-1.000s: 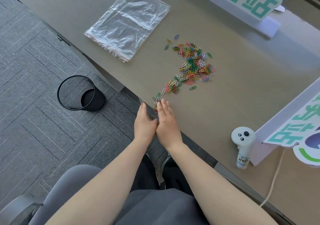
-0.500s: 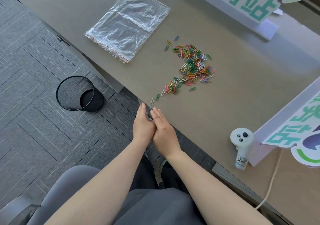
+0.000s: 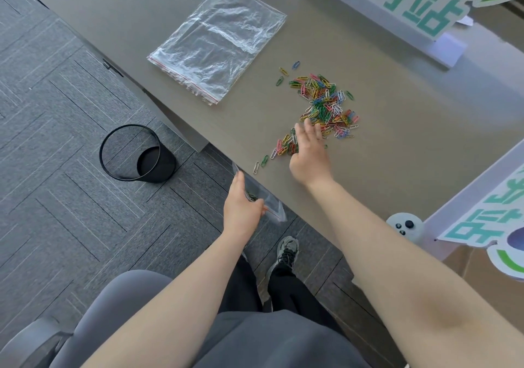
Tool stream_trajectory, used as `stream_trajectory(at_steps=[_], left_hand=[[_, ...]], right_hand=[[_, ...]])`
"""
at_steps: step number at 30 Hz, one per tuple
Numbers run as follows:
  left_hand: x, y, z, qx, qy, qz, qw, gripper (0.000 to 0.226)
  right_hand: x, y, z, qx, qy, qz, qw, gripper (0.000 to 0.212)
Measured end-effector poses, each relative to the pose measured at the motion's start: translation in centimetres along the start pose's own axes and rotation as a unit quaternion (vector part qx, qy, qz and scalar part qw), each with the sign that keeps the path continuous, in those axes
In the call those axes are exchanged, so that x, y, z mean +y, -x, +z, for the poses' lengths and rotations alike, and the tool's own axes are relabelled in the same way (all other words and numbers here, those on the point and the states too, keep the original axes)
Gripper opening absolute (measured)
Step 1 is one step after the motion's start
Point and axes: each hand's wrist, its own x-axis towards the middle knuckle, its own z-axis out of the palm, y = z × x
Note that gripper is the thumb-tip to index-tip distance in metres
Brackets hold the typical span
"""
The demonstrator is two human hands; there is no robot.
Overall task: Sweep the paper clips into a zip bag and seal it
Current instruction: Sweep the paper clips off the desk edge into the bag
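A heap of coloured paper clips (image 3: 326, 106) lies on the grey table (image 3: 397, 140), with a loose trail running down toward the near edge. My right hand (image 3: 309, 155) rests flat on the table with fingers spread, its fingertips at the lower edge of the heap. My left hand (image 3: 241, 206) holds a small clear zip bag (image 3: 269, 203) just below the table's near edge; a few clips show inside it. Two stray clips (image 3: 261, 165) lie between the bag and my right hand.
A stack of clear zip bags (image 3: 218, 38) lies at the table's far left. White signs with green lettering stand at the back (image 3: 397, 7) and at the right (image 3: 482, 220). A white controller (image 3: 405, 226) sits near the right sign. A black bin (image 3: 136, 155) stands on the floor.
My right hand left the table edge beside the left hand and reached forward to the clip heap. My left hand stays at the edge with the bag.
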Motion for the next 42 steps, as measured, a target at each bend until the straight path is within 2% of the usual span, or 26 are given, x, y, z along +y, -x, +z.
stream_trajectory(at_steps=[6, 18, 21, 24, 27, 30, 37, 42], left_hand=[[-0.1, -0.4, -0.3, -0.006, -0.013, -0.008, 1.000, 0.085], [0.2, -1.3, -0.5, 0.006, -0.024, 0.010, 1.000, 0.088], [0.2, -1.3, -0.5, 0.006, -0.015, 0.012, 1.000, 0.088], [0.4, -1.4, -0.6, 0.013, -0.004, 0.010, 1.000, 0.088], [0.6, -1.4, -0.7, 0.020, 0.004, 0.011, 1.000, 0.088], [0.5, -1.6, -0.7, 0.017, -0.009, 0.008, 1.000, 0.088], [0.2, -2.2, -1.0, 0.004, -0.011, 0.000, 1.000, 0.089], [0.4, -2.5, -1.4, 0.041, -0.047, 0.017, 0.998, 0.088]], right_hand=[[-0.2, -0.5, 1.5, -0.034, 0.035, -0.015, 0.999, 0.068], [-2.1, 2.8, 4.2, -0.018, -0.002, -0.103, 0.995, 0.067], [-2.4, 3.4, 4.0, 0.028, -0.034, -0.120, 0.992, 0.065], [-1.7, 2.9, 3.1, 0.076, -0.042, -0.078, 0.993, 0.065], [-0.9, 2.4, 2.6, 0.055, -0.034, -0.041, 0.997, 0.065], [-1.1, 2.6, 3.1, 0.021, -0.012, -0.062, 0.998, 0.066], [-2.9, 3.1, 5.1, -0.004, -0.010, -0.086, 0.996, 0.067], [-4.0, 4.1, 6.0, -0.010, -0.024, -0.103, 0.994, 0.064]])
